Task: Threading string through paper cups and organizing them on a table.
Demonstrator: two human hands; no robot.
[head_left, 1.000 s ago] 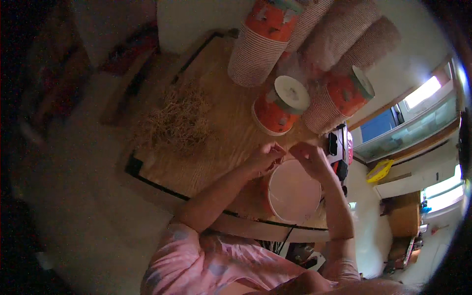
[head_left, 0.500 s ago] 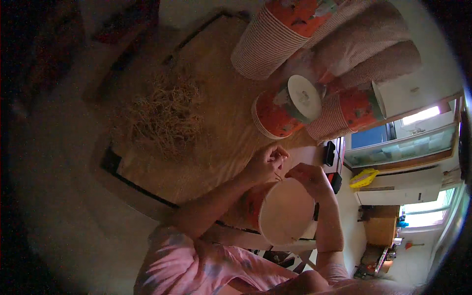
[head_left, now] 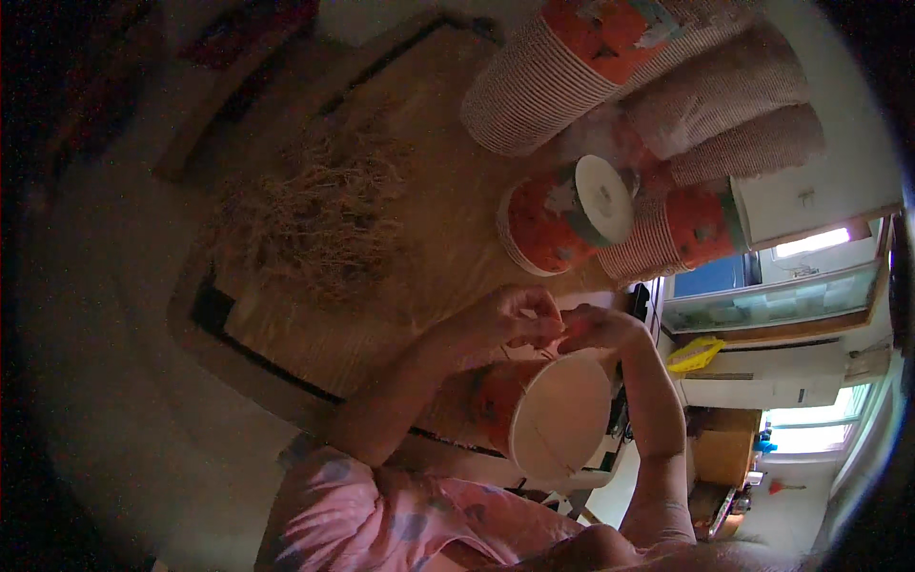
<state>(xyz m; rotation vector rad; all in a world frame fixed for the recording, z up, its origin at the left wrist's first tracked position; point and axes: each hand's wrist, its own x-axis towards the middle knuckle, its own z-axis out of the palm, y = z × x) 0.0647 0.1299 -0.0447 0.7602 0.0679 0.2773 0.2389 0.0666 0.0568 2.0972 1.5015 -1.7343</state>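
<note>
Brown, wiry dried stems [head_left: 315, 224] lie heaped on a wooden table [head_left: 438, 181], left of and beyond an open paper tub [head_left: 562, 419]. Above the tub's far rim, the left hand [head_left: 522, 319] pinches thin strands [head_left: 546, 355]. Inside the tub only a few fine bits [head_left: 570, 469] show, so work looks early, with the large heap left. Meeting the left fingertips above the tub, the right hand [head_left: 602, 329] has curled fingers; whether they grip anything, I cannot tell. Beyond the tub, rightward, stands a nested tub stack [head_left: 672, 229].

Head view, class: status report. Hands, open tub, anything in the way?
Left hand, right hand: fingertips close together, grip contents unclear. Open tub: thin twigs inside. In the way: nothing seen; upturned tub beyond.
</note>
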